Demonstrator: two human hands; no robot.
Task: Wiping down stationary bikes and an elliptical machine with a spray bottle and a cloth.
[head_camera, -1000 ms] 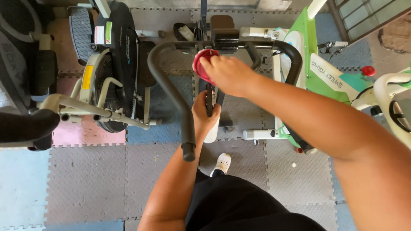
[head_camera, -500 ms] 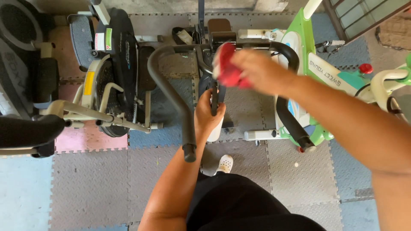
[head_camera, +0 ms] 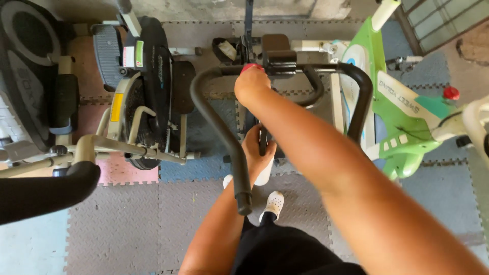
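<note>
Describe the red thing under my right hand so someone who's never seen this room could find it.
Start at the black exercise bike in the middle, between a grey-black machine and a green one. Follow its curved black handlebar to the top bar, where the right hand rests. The red thing peeks out there, the only red on that bike.

Looking down at my exercise bike: my right hand is bunched around a red cloth up on the black handlebar, and my left hand is gripping the black knob on the frame lower down. Green bike sits just beside it.
</note>
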